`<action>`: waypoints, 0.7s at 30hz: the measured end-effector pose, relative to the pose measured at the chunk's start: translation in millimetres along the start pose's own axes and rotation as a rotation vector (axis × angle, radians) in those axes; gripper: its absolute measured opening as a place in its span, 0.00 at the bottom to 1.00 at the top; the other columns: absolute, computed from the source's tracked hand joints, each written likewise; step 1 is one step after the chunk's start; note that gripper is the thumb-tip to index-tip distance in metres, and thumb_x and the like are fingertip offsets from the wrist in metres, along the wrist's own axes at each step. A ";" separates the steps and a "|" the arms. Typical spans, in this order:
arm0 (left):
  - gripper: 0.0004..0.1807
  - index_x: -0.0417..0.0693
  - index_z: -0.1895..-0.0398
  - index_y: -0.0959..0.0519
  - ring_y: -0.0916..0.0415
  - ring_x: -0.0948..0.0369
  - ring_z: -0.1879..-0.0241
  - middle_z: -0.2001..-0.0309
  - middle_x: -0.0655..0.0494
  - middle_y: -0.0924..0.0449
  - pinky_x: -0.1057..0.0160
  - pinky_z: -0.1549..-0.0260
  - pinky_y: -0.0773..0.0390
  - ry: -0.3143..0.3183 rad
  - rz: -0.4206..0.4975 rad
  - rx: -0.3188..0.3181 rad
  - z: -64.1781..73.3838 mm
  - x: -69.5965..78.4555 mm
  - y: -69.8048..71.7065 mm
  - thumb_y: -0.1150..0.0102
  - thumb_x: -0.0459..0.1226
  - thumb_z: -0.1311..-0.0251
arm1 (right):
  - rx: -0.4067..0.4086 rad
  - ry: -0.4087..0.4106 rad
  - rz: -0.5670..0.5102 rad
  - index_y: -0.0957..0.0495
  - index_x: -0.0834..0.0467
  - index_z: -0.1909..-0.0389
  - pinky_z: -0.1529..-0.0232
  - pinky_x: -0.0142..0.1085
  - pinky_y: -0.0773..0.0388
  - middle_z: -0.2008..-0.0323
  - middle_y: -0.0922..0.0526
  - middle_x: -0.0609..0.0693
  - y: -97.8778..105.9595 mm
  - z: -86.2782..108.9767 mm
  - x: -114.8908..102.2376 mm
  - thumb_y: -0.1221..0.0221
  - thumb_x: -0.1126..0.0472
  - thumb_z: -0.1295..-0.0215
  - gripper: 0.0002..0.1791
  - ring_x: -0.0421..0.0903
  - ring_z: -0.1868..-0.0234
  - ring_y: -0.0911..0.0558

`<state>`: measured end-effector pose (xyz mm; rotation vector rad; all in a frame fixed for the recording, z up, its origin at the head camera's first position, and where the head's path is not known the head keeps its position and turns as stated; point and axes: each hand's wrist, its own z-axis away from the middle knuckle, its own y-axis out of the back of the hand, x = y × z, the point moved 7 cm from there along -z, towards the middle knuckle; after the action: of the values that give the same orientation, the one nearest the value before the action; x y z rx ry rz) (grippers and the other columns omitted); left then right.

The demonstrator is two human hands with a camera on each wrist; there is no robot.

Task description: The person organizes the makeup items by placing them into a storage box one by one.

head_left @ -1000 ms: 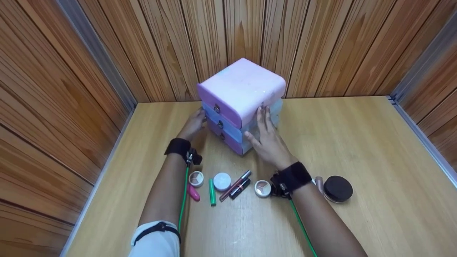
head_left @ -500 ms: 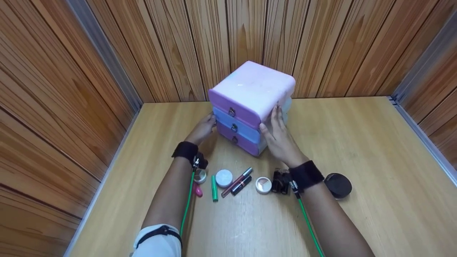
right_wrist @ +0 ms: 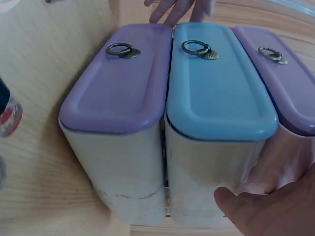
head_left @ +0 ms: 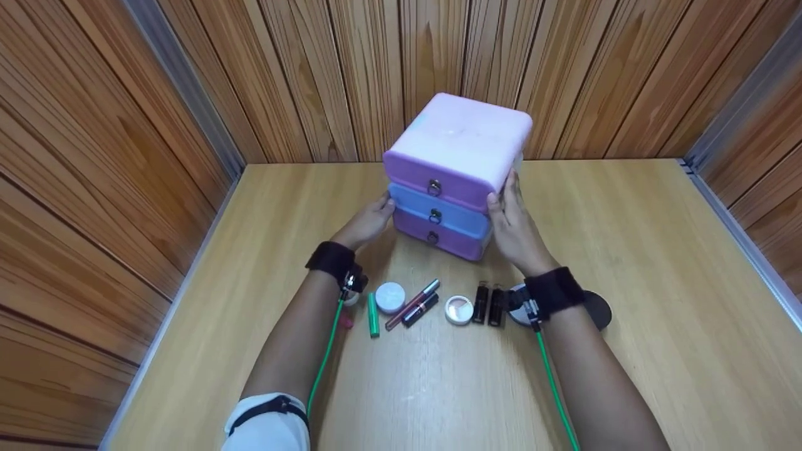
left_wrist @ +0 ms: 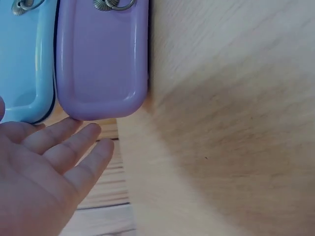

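Note:
A small three-tier drawer box (head_left: 460,134) stands on the wooden table, with a pink top and purple, blue and purple drawer fronts. Each front carries a metal ring pull (right_wrist: 199,49). My left hand (head_left: 368,222) rests against the box's left side; in the left wrist view its fingers (left_wrist: 91,167) reach out fairly straight along the lower drawers. On the opposite side, my right hand (head_left: 517,235) lies against the wall with its thumb near the front edge. Part of the right fingers is hidden behind the box.
In front of the box lie a green tube (head_left: 373,315), a white-lidded jar (head_left: 390,297), a lip gloss tube (head_left: 413,305), a dark tube (head_left: 420,311), a round palette (head_left: 459,310) and two black tubes (head_left: 488,305). A dark round compact (head_left: 597,310) is partly behind the right wrist.
The box has turned so its drawer fronts face more toward me, and it has shifted to the right. Both hands moved right along with it, staying on its sides.

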<state>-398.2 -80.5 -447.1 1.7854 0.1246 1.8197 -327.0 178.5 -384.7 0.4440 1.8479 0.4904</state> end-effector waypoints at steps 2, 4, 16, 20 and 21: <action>0.36 0.49 0.22 0.59 0.64 0.60 0.25 0.23 0.56 0.60 0.57 0.30 0.59 0.004 -0.015 -0.026 1.7 3.2 -6.8 0.69 0.56 0.25 | 0.013 0.001 -0.032 0.74 0.48 0.24 0.28 0.45 0.64 0.24 0.71 0.47 4.4 0.1 5.3 0.67 0.36 0.25 0.40 0.43 0.26 0.65; 0.37 0.47 0.22 0.60 0.65 0.60 0.25 0.23 0.54 0.61 0.58 0.30 0.59 -0.005 -0.027 -0.045 3.6 6.0 -13.5 0.69 0.55 0.24 | 0.024 0.010 -0.066 0.74 0.46 0.24 0.28 0.45 0.64 0.24 0.69 0.46 8.3 0.9 10.3 0.67 0.38 0.24 0.39 0.43 0.26 0.64; 0.35 0.53 0.22 0.60 0.59 0.60 0.26 0.23 0.56 0.58 0.58 0.30 0.55 -0.046 -0.136 -0.103 30.7 22.8 -42.6 0.70 0.56 0.24 | 0.033 -0.072 -0.222 0.68 0.48 0.23 0.28 0.42 0.62 0.23 0.63 0.49 37.2 20.8 10.5 0.69 0.46 0.21 0.33 0.47 0.25 0.60; 0.35 0.53 0.22 0.61 0.58 0.58 0.26 0.23 0.54 0.57 0.58 0.30 0.56 -0.088 -0.158 -0.103 33.3 41.3 -44.4 0.70 0.55 0.24 | 0.056 -0.014 -0.307 0.64 0.44 0.22 0.28 0.39 0.58 0.23 0.58 0.45 52.6 22.0 -8.8 0.68 0.46 0.21 0.31 0.44 0.25 0.55; 0.35 0.51 0.22 0.60 0.57 0.58 0.26 0.24 0.53 0.57 0.58 0.30 0.55 -0.097 -0.165 -0.090 33.2 46.4 -43.9 0.69 0.55 0.24 | 0.066 0.009 -0.326 0.63 0.44 0.22 0.29 0.38 0.58 0.23 0.57 0.44 56.1 20.4 -11.3 0.68 0.47 0.21 0.31 0.43 0.25 0.54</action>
<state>-349.3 -33.7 -422.6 1.7436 0.1455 1.5958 -300.5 222.2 -351.8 0.1778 1.9037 0.2109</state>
